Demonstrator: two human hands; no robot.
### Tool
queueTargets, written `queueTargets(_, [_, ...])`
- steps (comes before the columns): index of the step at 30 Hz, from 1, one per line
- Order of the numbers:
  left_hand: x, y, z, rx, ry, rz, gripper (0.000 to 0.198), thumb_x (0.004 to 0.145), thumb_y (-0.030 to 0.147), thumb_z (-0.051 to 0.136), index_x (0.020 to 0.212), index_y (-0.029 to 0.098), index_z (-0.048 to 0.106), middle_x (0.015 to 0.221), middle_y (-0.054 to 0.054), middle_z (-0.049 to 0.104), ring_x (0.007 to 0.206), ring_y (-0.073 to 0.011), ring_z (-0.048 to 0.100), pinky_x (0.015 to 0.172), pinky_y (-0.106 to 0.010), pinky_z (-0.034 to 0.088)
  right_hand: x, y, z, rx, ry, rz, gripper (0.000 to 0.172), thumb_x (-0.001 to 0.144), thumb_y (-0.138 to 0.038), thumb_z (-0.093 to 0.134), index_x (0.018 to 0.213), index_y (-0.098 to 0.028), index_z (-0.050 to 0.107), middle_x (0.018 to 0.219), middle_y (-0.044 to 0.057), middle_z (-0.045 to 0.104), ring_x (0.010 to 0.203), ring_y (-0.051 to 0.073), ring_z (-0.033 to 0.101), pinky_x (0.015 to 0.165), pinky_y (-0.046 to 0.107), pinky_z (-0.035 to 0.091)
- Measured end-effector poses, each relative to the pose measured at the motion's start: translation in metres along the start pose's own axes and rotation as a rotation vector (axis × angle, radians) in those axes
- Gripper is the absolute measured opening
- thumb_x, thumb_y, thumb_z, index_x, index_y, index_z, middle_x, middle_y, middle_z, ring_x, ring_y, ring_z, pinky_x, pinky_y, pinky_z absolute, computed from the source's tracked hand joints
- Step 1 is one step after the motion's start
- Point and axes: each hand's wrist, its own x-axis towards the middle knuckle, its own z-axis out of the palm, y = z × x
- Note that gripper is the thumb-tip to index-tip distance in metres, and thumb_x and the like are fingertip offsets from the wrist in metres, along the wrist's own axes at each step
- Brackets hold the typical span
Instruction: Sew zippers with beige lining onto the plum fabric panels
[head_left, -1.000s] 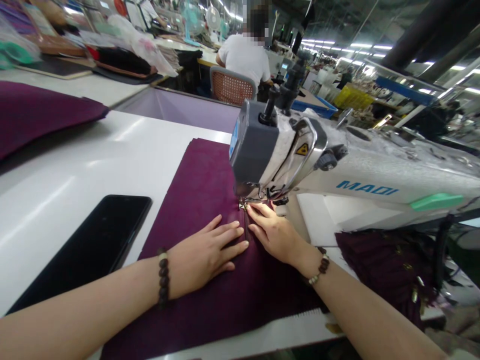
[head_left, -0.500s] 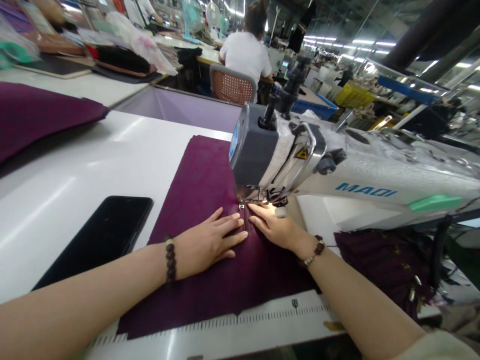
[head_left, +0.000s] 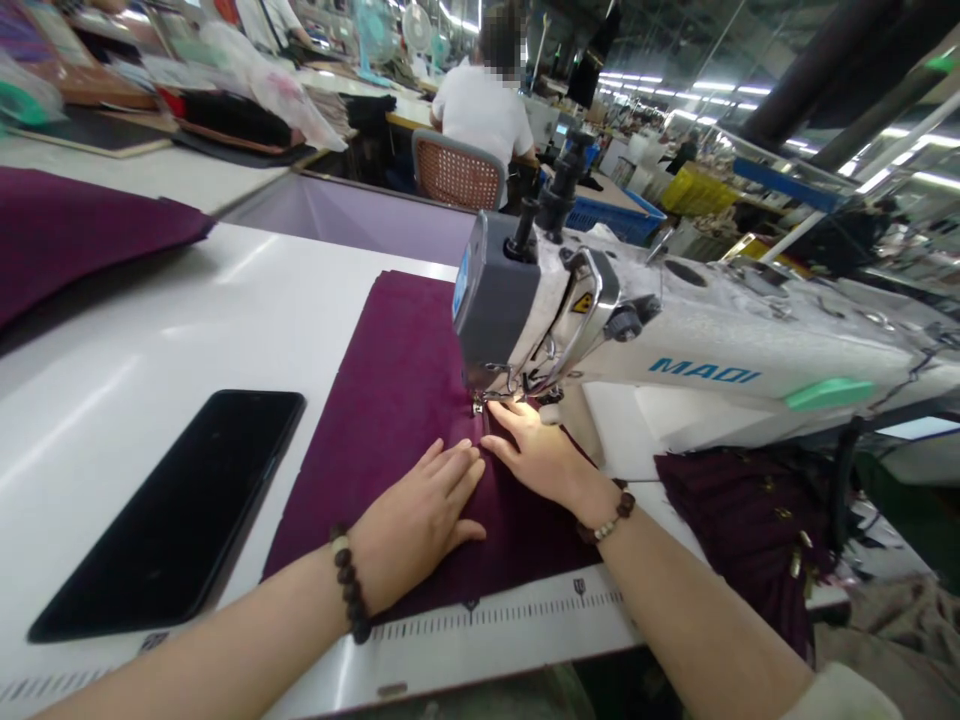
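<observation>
A dark purple fabric panel (head_left: 382, 380) lies flat on the white sewing table, partly under the head of a sewing machine (head_left: 502, 310). My left hand (head_left: 420, 520) rests on the panel with its fingers stretched out, palm down, left of and nearer than the presser foot (head_left: 477, 405). Close to the foot's right side, my right hand (head_left: 544, 455) lies on the same fabric, fingers extended and lit by the machine's lamp. Neither hand grasps anything. The needle's tip is too small to make out.
A black smartphone (head_left: 172, 510) lies left of the panel. More purple fabric (head_left: 82, 240) sits at the far left, and gathered purple pieces with metal parts (head_left: 750, 520) lie at the right. A ruler strip (head_left: 517, 612) runs along the front edge. Ahead, a person (head_left: 484, 110) sits.
The fabric's near edge has moved away from me, toward the machine. My left hand has slid slightly left and nearer to me; my right hand stays beside the foot.
</observation>
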Motion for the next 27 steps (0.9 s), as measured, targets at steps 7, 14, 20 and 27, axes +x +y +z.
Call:
queueTargets(7, [0.002, -0.007, -0.005, -0.011, -0.039, 0.022, 0.053, 0.076, 0.041, 0.062, 0.117, 0.010, 0.049, 0.116, -0.014, 0.053, 0.109, -0.0267, 0.050, 0.097, -0.042, 0.037, 0.000, 0.007, 0.003, 0.077, 0.004, -0.019, 0.038, 0.090, -0.022, 0.038, 0.127, -0.018, 0.043, 0.129, 0.010, 0.044, 0.119, 0.020, 0.041, 0.103, 0.046, 0.027])
queueTargets(14, [0.001, -0.004, -0.002, 0.020, -0.006, 0.011, 0.050, 0.077, 0.041, 0.060, 0.112, 0.007, 0.052, 0.116, -0.014, 0.054, 0.109, -0.0256, 0.049, 0.099, -0.041, 0.035, 0.001, 0.000, -0.005, 0.074, -0.016, 0.081, 0.038, 0.087, -0.030, 0.047, 0.122, -0.018, 0.050, 0.124, 0.010, 0.049, 0.112, 0.023, 0.048, 0.100, 0.045, 0.032])
queueTargets(20, [0.007, -0.001, -0.007, 0.017, -0.057, -0.022, 0.064, 0.069, 0.047, 0.065, 0.118, 0.009, 0.049, 0.110, -0.014, 0.055, 0.102, -0.0270, 0.053, 0.095, -0.042, 0.039, 0.000, -0.003, -0.008, 0.035, -0.035, 0.079, 0.039, 0.087, -0.033, 0.047, 0.124, -0.020, 0.047, 0.126, 0.010, 0.047, 0.107, 0.022, 0.052, 0.099, 0.043, 0.034])
queueTargets(27, [0.007, -0.003, -0.004, 0.037, -0.002, -0.021, 0.066, 0.067, 0.050, 0.064, 0.117, 0.009, 0.050, 0.109, -0.014, 0.056, 0.102, -0.0283, 0.052, 0.092, -0.043, 0.041, 0.002, -0.008, -0.013, 0.015, -0.126, 0.103, 0.039, 0.089, -0.031, 0.043, 0.127, -0.021, 0.044, 0.126, 0.008, 0.047, 0.109, 0.023, 0.050, 0.098, 0.045, 0.033])
